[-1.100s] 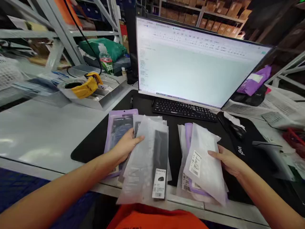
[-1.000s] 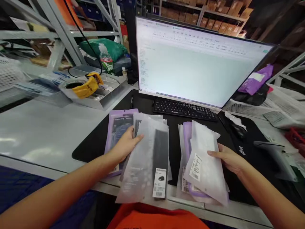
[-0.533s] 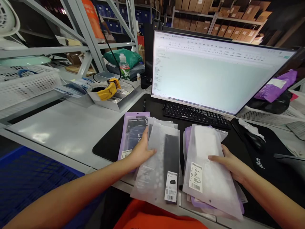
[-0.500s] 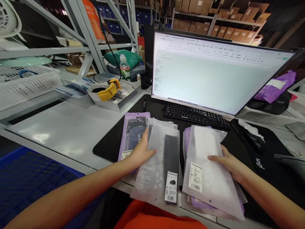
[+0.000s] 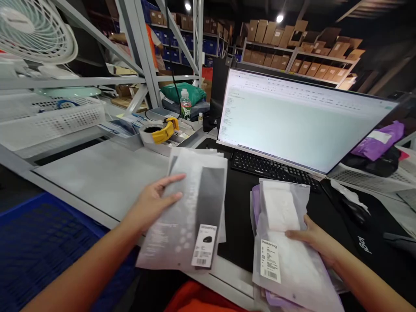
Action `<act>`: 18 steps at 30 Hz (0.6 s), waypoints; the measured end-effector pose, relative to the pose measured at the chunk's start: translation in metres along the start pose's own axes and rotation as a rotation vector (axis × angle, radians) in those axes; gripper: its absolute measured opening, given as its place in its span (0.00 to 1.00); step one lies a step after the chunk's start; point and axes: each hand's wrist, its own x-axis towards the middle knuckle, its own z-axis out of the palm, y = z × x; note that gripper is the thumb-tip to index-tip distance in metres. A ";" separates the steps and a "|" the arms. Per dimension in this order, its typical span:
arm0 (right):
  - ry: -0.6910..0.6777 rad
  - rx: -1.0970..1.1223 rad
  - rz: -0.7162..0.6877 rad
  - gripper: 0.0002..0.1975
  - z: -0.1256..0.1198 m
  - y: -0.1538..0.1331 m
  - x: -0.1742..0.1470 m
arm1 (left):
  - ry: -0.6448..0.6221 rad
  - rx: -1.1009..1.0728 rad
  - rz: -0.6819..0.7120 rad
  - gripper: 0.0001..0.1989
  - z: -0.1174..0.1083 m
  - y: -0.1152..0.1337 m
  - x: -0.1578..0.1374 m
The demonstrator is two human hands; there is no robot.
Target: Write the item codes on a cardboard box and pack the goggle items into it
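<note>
My left hand [image 5: 150, 204] is closed on a stack of frosted zip bags [image 5: 185, 212], its thumb lying on top and its lower fingers out of sight beneath. A dark item shows through the top bag, and a white label [image 5: 204, 245] with a barcode sits at its lower end. To the right, my right hand [image 5: 313, 240] grips a second stack of frosted zip bags [image 5: 282, 225]. White contents show through its top bag, which carries a label [image 5: 270, 260] reading "Wakening". Purple bag edges stick out under this stack.
Behind the bags are a keyboard [image 5: 269, 169] and a monitor [image 5: 292, 121]; a mouse [image 5: 353, 212] lies at right. Back left stands a tray holding a yellow tape dispenser [image 5: 165, 130]. A blue crate [image 5: 48, 242] is below the desk's left edge, a fan [image 5: 35, 32] above.
My left hand has moved the left stack leftward and clear of the mat's front part. The purple bag beneath it no longer shows. The right stack stays nearly in place; the view has shifted.
</note>
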 end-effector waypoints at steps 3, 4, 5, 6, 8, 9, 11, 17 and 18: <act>-0.101 0.108 0.083 0.59 -0.006 0.003 0.008 | 0.162 -0.029 -0.068 0.45 -0.059 -0.001 -0.002; -0.120 0.126 0.099 0.59 -0.007 0.003 0.008 | 0.212 -0.017 -0.086 0.46 -0.079 -0.004 -0.001; -0.128 0.135 0.116 0.59 -0.007 0.000 0.007 | 0.258 -0.001 -0.102 0.46 -0.100 -0.008 -0.001; -0.126 0.136 0.131 0.59 -0.006 -0.005 0.003 | 0.292 0.014 -0.125 0.47 -0.120 -0.014 0.001; -0.130 0.114 0.144 0.57 0.006 -0.020 -0.010 | 0.332 0.014 -0.191 0.51 -0.156 -0.027 0.004; -0.139 0.099 0.131 0.55 0.016 -0.031 -0.017 | 0.339 0.000 -0.217 0.52 -0.172 -0.034 0.005; -0.182 0.067 0.066 0.51 0.046 -0.054 -0.031 | 0.344 -0.037 -0.226 0.53 -0.196 -0.046 0.009; -0.534 0.056 -0.081 0.43 0.202 -0.114 -0.026 | 0.260 -0.093 -0.147 0.44 -0.246 -0.062 0.041; -0.592 0.064 -0.118 0.42 0.235 -0.118 -0.019 | 0.255 -0.086 -0.152 0.46 -0.254 -0.064 0.049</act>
